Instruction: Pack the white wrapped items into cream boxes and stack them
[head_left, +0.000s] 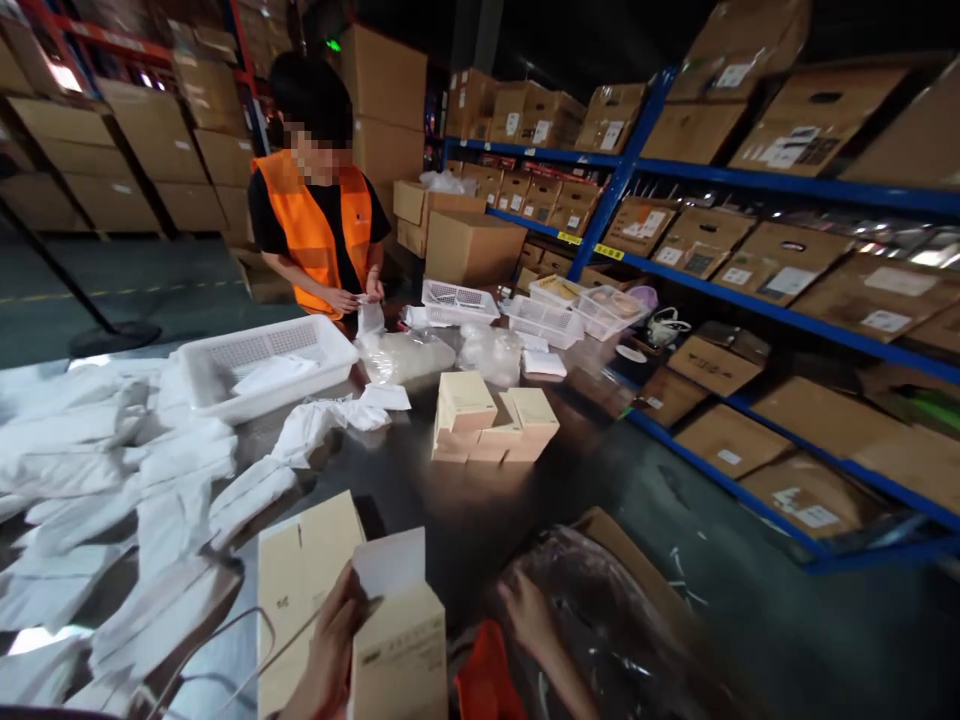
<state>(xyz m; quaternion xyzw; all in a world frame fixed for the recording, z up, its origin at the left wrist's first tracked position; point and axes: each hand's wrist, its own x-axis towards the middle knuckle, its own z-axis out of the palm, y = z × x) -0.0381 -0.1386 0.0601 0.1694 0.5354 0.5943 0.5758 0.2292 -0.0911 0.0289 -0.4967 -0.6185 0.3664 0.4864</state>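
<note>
My left hand is closed around the side of a small cream carton, whose top flap stands up. Beside it, a cream cardboard piece lies on the dark table. My right hand holds nothing that I can see; its fingers are apart, at the edge of a clear plastic bag inside an open cardboard box. Farther up the table sits a stack of several closed cream cartons. An orange thing shows between my hands.
White packets cover the table's left side. A white basket and clear plastic bags stand beyond. Across the table, a person in an orange vest handles something white. Blue shelving with cartons lines the right.
</note>
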